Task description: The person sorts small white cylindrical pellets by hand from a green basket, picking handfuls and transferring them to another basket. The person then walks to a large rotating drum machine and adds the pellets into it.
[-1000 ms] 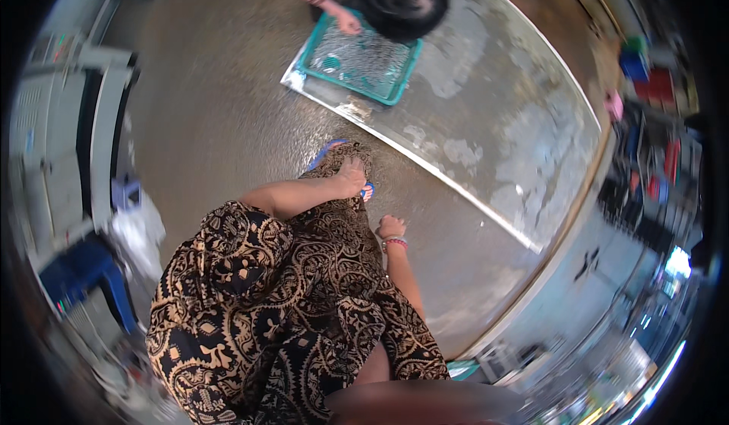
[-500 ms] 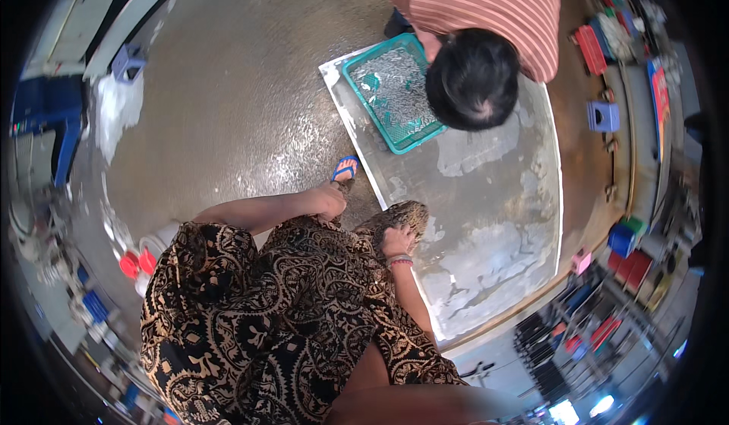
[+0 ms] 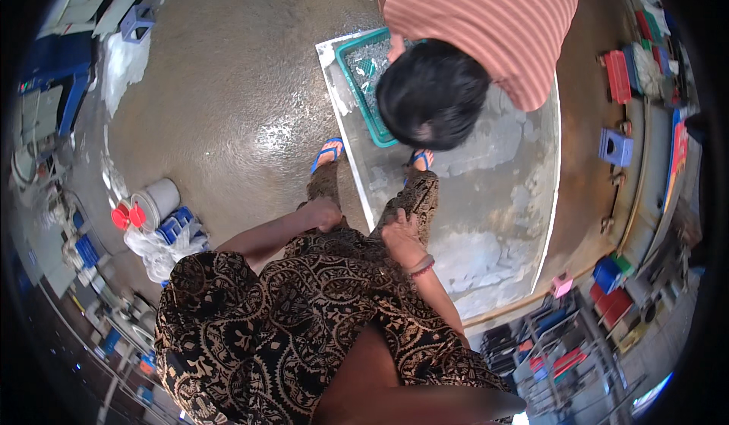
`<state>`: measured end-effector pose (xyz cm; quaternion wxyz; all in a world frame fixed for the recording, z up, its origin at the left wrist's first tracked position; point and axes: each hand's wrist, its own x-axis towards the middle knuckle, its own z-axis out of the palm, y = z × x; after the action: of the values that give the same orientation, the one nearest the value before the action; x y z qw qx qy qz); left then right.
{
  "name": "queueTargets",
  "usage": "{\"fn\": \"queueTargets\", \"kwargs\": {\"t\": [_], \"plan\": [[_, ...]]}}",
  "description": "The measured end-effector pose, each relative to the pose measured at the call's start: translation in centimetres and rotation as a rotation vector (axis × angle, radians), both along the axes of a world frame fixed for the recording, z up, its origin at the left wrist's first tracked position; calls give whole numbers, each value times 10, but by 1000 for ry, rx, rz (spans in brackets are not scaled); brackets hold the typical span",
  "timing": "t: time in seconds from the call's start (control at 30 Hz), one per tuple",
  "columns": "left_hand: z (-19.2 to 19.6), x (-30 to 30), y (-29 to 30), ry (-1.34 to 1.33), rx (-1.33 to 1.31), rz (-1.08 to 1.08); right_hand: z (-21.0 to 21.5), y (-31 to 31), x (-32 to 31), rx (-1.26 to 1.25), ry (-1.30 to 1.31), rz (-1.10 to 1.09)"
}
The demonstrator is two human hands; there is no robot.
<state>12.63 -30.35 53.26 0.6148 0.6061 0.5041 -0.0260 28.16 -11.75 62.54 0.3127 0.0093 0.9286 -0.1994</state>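
Note:
My left hand (image 3: 325, 214) is closed in a fist on one leg of my patterned trousers (image 3: 323, 182), near the knee. The other trouser leg is pinched up in my right hand (image 3: 402, 236), which has a bracelet at its wrist. Below the hems show my feet in blue flip-flops (image 3: 338, 142). Ahead of me a person in a striped pink shirt (image 3: 486, 15) bends over a teal plastic basket (image 3: 378, 132). Small silvery pieces (image 3: 372, 56) fill the basket, too small to name. The person's head and arm hide much of it.
The basket lies on a low grey slab (image 3: 486, 189) with a white edge. Wet floor (image 3: 228, 83) shines to the left. A white bucket (image 3: 158, 199) and a plastic bag (image 3: 156, 246) stand at lower left. A purple stool (image 3: 615, 147) and a red crate (image 3: 617, 77) stand right.
My view has shifted, and my second foot now shows beside the basket. The person leans further left over the basket. Both my hands stay at the trouser legs.

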Motion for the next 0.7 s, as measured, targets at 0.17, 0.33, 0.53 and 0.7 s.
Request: {"fn": "queueTargets", "kwargs": {"t": [0.17, 0.33, 0.53, 0.7], "plan": [[65, 55, 92, 62, -536, 83, -15, 83, 21, -262, 26, 215], [128, 110, 121, -73, -581, 230, -2, 125, 53, -343, -46, 540], [131, 154, 119, -228, -630, 400, -10, 135, 59, -317, -262, 826], [108, 178, 109, -342, -565, 575, -19, 127, 47, -173, -434, 1027]]}}
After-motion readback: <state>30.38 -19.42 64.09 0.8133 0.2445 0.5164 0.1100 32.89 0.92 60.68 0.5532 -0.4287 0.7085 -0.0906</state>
